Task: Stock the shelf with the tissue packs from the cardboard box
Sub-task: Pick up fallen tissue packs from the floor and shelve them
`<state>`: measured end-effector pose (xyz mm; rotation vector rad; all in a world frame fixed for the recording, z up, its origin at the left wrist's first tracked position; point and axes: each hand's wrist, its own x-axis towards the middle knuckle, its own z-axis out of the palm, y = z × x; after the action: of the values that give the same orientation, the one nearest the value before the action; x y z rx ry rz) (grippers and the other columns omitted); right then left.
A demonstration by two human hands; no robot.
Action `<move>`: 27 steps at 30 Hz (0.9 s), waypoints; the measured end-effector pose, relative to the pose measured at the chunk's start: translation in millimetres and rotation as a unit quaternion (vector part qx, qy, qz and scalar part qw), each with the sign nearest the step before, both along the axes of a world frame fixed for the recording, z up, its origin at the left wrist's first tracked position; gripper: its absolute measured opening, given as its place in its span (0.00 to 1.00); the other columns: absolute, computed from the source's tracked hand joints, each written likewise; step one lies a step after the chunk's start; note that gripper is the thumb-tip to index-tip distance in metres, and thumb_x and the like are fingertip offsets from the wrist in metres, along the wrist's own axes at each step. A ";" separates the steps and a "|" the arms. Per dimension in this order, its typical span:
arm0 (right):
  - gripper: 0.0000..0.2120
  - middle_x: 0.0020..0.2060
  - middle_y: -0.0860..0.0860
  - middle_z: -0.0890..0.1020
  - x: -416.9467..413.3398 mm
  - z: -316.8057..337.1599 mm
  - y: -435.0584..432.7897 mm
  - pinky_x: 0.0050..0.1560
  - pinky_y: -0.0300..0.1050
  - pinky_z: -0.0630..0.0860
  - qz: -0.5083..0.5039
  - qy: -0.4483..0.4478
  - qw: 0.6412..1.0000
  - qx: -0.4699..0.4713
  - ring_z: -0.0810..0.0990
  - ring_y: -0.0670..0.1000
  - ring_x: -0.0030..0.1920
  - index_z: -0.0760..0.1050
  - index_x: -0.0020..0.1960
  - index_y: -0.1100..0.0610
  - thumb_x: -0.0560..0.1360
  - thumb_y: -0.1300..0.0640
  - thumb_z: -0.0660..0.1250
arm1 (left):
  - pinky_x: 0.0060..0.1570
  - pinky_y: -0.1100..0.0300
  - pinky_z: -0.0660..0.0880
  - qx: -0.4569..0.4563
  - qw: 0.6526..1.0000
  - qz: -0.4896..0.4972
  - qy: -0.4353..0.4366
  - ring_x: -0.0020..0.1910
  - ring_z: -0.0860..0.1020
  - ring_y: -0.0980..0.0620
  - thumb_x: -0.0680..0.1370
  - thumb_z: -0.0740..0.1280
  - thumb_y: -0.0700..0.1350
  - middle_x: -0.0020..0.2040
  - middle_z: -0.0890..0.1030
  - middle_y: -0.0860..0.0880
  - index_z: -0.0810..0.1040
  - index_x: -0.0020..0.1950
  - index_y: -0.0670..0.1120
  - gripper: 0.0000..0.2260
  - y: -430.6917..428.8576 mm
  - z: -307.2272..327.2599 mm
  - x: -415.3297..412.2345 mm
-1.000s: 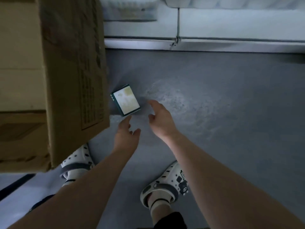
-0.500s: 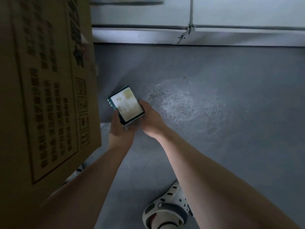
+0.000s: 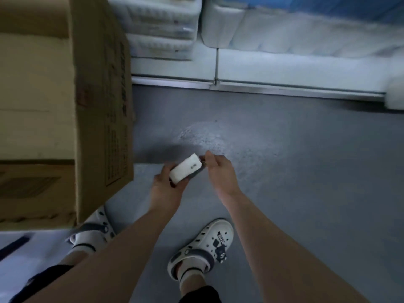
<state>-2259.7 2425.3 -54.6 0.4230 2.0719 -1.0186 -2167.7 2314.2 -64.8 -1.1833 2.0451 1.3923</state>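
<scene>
Tissue pack (image 3: 185, 170) now off floor (image 3: 295, 182), turned: L hand (image 3: 165, 190) grips near end, R hand (image 3: 218, 169) pinches far end. Prob light, soft; hold sides.

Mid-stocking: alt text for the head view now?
Both hands hold a small white rectangular tissue pack above the grey floor: the left hand grips its near end, the right hand pinches the far end. A brown cardboard box is at the left, and a white shelf with white wrapped packs runs along the top.
</scene>
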 end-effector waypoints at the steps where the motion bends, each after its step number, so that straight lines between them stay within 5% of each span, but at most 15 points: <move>1: 0.19 0.53 0.56 0.80 -5.9 17.9 3.9 0.51 0.42 0.72 -0.012 0.005 1.000 0.001 0.78 0.52 0.52 0.84 0.51 0.58 0.83 0.50 0.57 | 0.41 0.66 0.69 0.000 1.000 -0.011 0.005 0.46 0.75 0.50 0.76 0.71 0.46 0.55 0.75 0.47 0.73 0.65 0.48 0.19 2.7 16.7 -3.1; 6: 0.13 0.54 0.52 0.82 -29.6 102.2 16.3 0.38 0.26 0.69 -0.092 -0.036 0.994 -0.053 0.78 0.48 0.52 0.82 0.55 0.57 0.82 0.56 0.59 | 0.50 0.57 0.71 0.024 0.998 -0.046 0.043 0.54 0.75 0.48 0.77 0.69 0.49 0.55 0.76 0.48 0.74 0.63 0.47 0.16 10.6 99.2 -18.3; 11: 0.10 0.43 0.51 0.83 -47.1 183.4 20.6 0.36 0.32 0.75 -0.119 -0.030 0.987 -0.105 0.79 0.45 0.40 0.81 0.53 0.57 0.82 0.60 0.61 | 0.49 0.58 0.73 0.047 0.995 -0.034 0.075 0.50 0.78 0.52 0.77 0.68 0.52 0.51 0.79 0.51 0.71 0.63 0.50 0.16 4.8 179.8 -41.2; 15: 0.10 0.50 0.53 0.85 -52.4 233.3 14.9 0.48 0.42 0.76 -0.066 -0.015 0.992 -0.106 0.81 0.49 0.47 0.82 0.54 0.54 0.81 0.54 0.63 | 0.55 0.55 0.76 0.063 0.988 0.003 0.138 0.51 0.79 0.51 0.78 0.68 0.49 0.52 0.80 0.50 0.71 0.63 0.47 0.16 -12.7 228.8 -56.4; 18: 0.14 0.51 0.51 0.85 -53.7 265.8 -2.2 0.47 0.42 0.73 -0.027 -0.003 0.996 -0.089 0.81 0.49 0.49 0.81 0.55 0.54 0.79 0.46 0.65 | 0.54 0.55 0.77 0.086 0.983 0.041 0.157 0.51 0.80 0.51 0.78 0.68 0.49 0.54 0.81 0.48 0.72 0.61 0.48 0.13 -34.6 257.4 -62.1; 23: 0.09 0.44 0.42 0.85 -44.2 308.6 -56.2 0.48 0.38 0.75 0.012 -0.024 0.989 -0.148 0.82 0.41 0.46 0.79 0.50 0.50 0.80 0.46 0.64 | 0.55 0.48 0.78 0.086 0.969 0.132 0.191 0.50 0.80 0.49 0.78 0.68 0.49 0.53 0.81 0.47 0.71 0.58 0.52 0.11 -93.6 294.3 -53.7; 27: 0.09 0.51 0.50 0.85 -36.5 333.1 -121.4 0.51 0.44 0.78 0.071 -0.006 0.981 -0.179 0.82 0.47 0.50 0.77 0.56 0.52 0.78 0.49 0.68 | 0.56 0.49 0.79 0.090 0.947 0.218 0.217 0.51 0.80 0.53 0.79 0.67 0.49 0.52 0.80 0.50 0.71 0.58 0.50 0.10 -157.6 323.2 -41.8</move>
<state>-2296.3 2303.9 278.4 0.0958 1.8272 -1.2663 -2209.6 2156.5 258.4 -1.4029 1.9310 2.1677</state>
